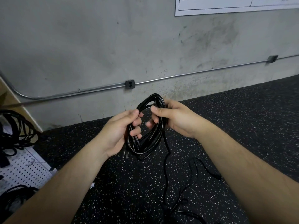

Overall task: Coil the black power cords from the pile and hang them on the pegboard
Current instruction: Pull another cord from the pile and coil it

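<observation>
A black power cord (146, 143) is wound into a coil of several loops, held up in front of me over the floor. My left hand (120, 131) grips the coil's left side with fingers curled through the loops. My right hand (173, 118) holds the right upper side, thumb on top. The cord's plug (125, 153) pokes out below my left hand. A loose tail (165, 173) drops from the coil to the floor. The white pegboard (24, 168) stands at the left edge, with coiled black cords (15, 128) hanging on it.
The floor is black speckled rubber (242, 120). A grey concrete wall (113, 46) stands ahead, with a metal conduit and an outlet box (130, 84). More loose black cord (191, 206) lies on the floor between my forearms.
</observation>
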`<state>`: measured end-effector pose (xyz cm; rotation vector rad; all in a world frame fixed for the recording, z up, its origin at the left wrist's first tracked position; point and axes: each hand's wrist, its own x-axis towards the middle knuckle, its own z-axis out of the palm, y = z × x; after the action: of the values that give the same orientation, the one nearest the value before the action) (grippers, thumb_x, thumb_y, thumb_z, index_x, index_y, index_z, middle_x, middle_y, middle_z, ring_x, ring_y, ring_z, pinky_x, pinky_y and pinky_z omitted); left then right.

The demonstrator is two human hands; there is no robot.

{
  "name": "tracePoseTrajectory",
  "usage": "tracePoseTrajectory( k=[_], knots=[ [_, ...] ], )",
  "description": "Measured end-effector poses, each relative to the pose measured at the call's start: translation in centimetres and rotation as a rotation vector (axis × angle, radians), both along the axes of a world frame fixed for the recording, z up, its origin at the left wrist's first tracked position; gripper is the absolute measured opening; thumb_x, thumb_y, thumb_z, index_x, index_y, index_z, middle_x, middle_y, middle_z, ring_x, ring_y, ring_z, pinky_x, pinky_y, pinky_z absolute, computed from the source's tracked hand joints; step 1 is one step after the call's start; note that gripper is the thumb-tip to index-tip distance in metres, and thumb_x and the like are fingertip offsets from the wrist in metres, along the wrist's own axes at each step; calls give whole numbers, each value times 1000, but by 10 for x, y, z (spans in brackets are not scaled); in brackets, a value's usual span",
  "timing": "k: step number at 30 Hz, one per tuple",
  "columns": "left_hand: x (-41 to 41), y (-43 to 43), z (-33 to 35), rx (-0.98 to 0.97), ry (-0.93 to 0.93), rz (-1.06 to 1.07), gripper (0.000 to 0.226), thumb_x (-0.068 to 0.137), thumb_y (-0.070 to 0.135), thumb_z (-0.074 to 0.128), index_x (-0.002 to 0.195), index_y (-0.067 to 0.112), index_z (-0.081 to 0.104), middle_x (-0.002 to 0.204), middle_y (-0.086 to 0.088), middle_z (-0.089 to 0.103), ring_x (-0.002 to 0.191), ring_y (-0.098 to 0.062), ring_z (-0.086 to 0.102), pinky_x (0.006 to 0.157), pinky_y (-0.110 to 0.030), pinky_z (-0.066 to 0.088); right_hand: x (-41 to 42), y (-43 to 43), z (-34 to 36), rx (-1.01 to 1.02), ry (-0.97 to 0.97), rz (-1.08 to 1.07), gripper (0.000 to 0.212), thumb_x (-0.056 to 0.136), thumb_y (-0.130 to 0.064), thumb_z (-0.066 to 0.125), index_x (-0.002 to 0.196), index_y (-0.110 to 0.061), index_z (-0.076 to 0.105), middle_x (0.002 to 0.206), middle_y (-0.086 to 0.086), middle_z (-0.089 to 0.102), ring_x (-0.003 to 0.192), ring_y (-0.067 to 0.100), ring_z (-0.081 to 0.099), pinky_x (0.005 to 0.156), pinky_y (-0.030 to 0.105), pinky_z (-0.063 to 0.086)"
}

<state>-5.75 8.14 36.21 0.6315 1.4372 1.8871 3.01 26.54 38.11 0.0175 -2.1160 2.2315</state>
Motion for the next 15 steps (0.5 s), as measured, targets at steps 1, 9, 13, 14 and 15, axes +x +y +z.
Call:
tracePoseTrajectory(
  k=[1,9,13,14,15],
  knots=[
    [2,1,0,-6,13,19,27,95,29,60,109,6,59,71,3,43,51,-11,39,56,-29,48,1,-1,1,-24,-13,13,11,103,-20,55,94,-15,60,72,3,58,85,27,69,85,45,57],
    [7,3,-7,19,48,48,25,95,32,62,103,9,60,75,0,54,74,-17,59,69,-32,51,-2,-1,-3,113,-8,-198,12,97,-32,67,97,-23,76,91,1,74,93,23,71,99,52,54],
    [5,1,-4,118,-87,-74,22,92,26,65,104,9,58,79,-1,55,70,-14,52,72,-32,45,-2,-3,-2,105,21,-286,16,95,-24,71,104,-10,72,105,13,76,105,33,72,99,54,54],
    [5,1,-4,130,-92,-77,23,90,24,67,104,9,59,80,-1,55,70,-13,52,72,-32,45,-1,-4,-2,90,32,-302,17,94,-22,71,104,-8,71,104,15,76,102,34,72,98,55,54],
    [5,2,-4,137,-88,-75,23,88,23,69,104,9,59,80,-1,55,70,-13,52,72,-31,45,-1,-5,-2,71,50,-311,14,94,-20,72,102,-8,70,101,15,75,98,33,73,98,55,54]
  ],
)
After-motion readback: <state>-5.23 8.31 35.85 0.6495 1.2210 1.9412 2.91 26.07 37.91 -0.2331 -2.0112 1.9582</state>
